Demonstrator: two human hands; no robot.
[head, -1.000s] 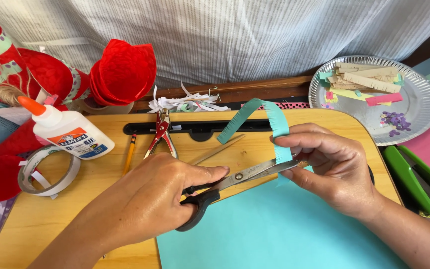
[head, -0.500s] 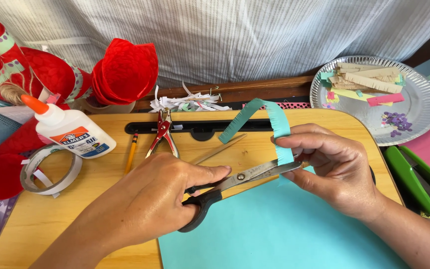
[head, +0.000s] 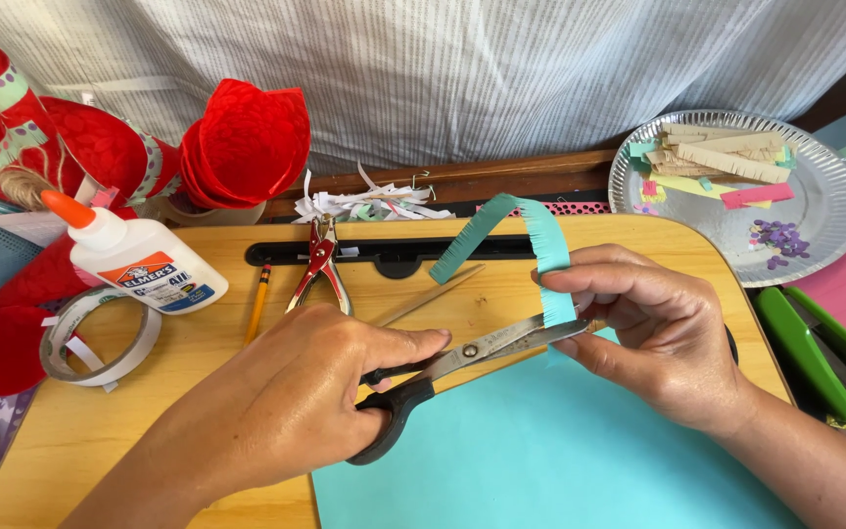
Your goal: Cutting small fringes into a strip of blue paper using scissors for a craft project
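My left hand (head: pixel 296 392) grips black-handled scissors (head: pixel 443 367), blades nearly closed and pointing right. The blade tips meet the lower end of a teal paper strip (head: pixel 531 240) with a fringed edge, which arches up and left. My right hand (head: pixel 653 328) pinches that strip between thumb and fingers just above the blades. Both hands hover over a teal paper sheet (head: pixel 560 451) lying on a wooden lap tray (head: pixel 149 411).
A white glue bottle (head: pixel 134 260) with orange cap, a tape roll (head: pixel 100 338), a pencil (head: pixel 258 299) and red-handled pliers (head: pixel 320 260) lie on the tray's left. Red felt shapes (head: pixel 242 142) sit behind. A silver plate (head: pixel 815 211) with paper scraps and a green stapler (head: pixel 815 353) are at right.
The scissor blades have closed a little further on the strip's lower end. Both hands stay almost where they were.
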